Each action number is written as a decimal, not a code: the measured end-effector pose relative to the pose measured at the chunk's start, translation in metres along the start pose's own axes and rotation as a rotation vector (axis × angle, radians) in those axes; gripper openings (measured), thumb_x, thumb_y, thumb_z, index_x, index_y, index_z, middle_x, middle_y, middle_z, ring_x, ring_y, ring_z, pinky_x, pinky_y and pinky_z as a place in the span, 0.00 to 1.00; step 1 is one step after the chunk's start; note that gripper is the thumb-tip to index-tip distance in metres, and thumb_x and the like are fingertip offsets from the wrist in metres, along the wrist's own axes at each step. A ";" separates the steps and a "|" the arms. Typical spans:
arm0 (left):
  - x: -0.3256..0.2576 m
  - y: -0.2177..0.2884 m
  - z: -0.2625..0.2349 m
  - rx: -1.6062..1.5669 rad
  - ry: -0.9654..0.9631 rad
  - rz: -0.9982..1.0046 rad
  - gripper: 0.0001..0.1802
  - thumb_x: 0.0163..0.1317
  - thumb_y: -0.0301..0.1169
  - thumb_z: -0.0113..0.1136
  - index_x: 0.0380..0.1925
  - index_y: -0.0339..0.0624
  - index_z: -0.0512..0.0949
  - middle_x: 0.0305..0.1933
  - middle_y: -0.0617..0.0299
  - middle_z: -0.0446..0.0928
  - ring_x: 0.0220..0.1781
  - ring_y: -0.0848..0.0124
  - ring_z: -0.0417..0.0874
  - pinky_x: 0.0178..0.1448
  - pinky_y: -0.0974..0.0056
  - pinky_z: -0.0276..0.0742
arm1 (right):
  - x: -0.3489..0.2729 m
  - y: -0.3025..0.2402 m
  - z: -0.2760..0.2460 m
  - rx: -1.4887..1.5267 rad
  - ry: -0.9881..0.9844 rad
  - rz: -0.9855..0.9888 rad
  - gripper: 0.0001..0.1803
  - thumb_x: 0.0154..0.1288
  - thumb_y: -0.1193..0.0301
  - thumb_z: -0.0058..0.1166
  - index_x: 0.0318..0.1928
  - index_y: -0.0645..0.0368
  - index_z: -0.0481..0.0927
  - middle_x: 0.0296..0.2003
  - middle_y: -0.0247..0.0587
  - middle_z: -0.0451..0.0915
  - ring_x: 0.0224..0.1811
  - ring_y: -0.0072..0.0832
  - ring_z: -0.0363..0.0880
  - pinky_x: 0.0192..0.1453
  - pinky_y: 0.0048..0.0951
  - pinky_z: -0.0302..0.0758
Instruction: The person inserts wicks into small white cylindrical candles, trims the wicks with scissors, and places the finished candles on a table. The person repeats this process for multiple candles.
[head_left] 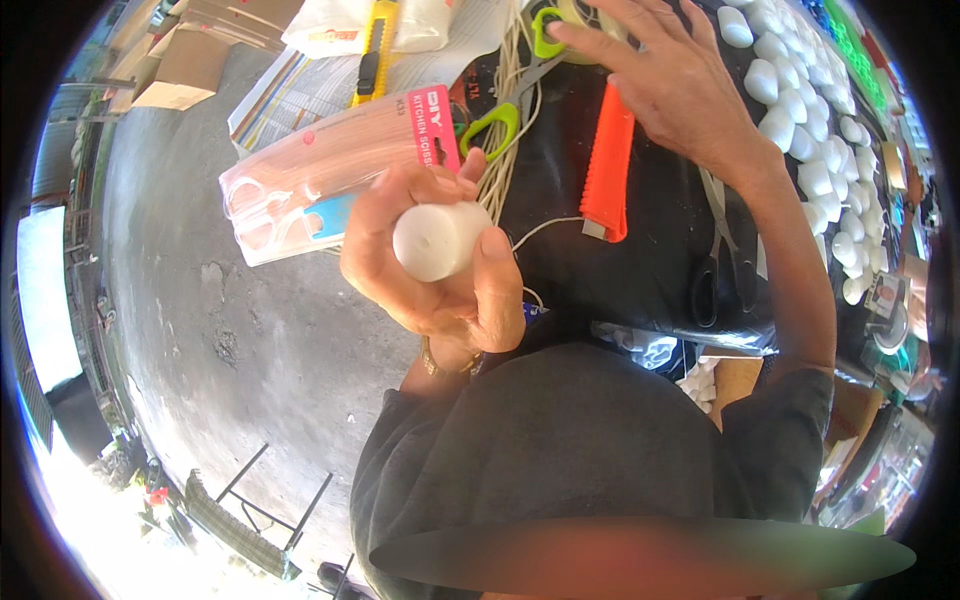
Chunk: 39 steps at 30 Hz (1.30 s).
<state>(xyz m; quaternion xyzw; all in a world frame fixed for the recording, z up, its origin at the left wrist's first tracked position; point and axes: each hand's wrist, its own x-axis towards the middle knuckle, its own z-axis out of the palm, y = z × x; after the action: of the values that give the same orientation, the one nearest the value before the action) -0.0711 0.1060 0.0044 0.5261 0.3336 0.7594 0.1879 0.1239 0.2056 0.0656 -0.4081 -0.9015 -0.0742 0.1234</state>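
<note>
My left hand (430,270) is curled around a white rounded cylinder (440,240) with a small dimple in its end, held up in front of the table's near left side. My right hand (670,85) reaches to the far side with its fingers spread. A fingertip of it is at the upper loop of green-handled scissors (490,130); whether it touches cannot be made out. These scissors lie over a bundle of pale cord (505,175). Below my right hand is an orange-red utility knife (608,170). Black-handled scissors (722,270) lie beside my right forearm.
Many white rounded pieces (800,130) cover the right side of the black table (560,280). To the left lie packaged kitchen scissors (330,175), a yellow utility knife (378,50), papers (300,100) and a white plastic bag (420,25). Cardboard boxes (185,70) stand on the concrete floor (220,300).
</note>
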 end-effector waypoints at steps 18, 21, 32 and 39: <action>-0.021 -0.015 -0.041 0.631 -0.140 0.226 0.17 0.45 0.14 0.62 0.36 0.44 0.84 0.42 0.54 0.68 0.42 0.62 0.76 0.59 0.49 0.81 | 0.011 0.009 0.001 -0.230 -0.153 -0.137 0.18 0.51 0.76 0.59 0.45 0.54 0.79 0.52 0.43 0.72 0.65 0.43 0.63 0.63 0.53 0.60; -0.018 -0.011 -0.042 0.665 -0.195 0.231 0.13 0.46 0.20 0.65 0.34 0.44 0.83 0.38 0.56 0.71 0.36 0.62 0.78 0.61 0.48 0.80 | 0.016 -0.004 0.009 -0.236 -0.075 -0.228 0.20 0.56 0.77 0.58 0.51 0.52 0.79 0.59 0.39 0.72 0.66 0.40 0.66 0.68 0.53 0.59; -0.007 0.005 -0.045 0.729 -0.592 0.195 0.20 0.44 0.40 0.77 0.36 0.45 0.82 0.35 0.63 0.73 0.31 0.68 0.79 0.68 0.44 0.73 | 0.032 -0.009 0.042 0.048 0.068 -0.332 0.09 0.59 0.72 0.56 0.42 0.54 0.80 0.41 0.35 0.77 0.43 0.34 0.77 0.51 0.37 0.70; -0.003 0.016 -0.045 0.819 -0.719 0.085 0.18 0.49 0.31 0.71 0.42 0.47 0.81 0.37 0.63 0.70 0.34 0.67 0.79 0.73 0.42 0.64 | 0.028 -0.020 0.040 0.131 0.046 -0.298 0.13 0.54 0.78 0.55 0.42 0.56 0.78 0.40 0.37 0.75 0.45 0.35 0.77 0.50 0.36 0.71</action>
<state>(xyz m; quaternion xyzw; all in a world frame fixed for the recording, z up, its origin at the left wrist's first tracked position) -0.1106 0.0792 0.0035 0.7957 0.4951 0.3466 0.0391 0.0844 0.2222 0.0342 -0.2591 -0.9519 -0.0421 0.1579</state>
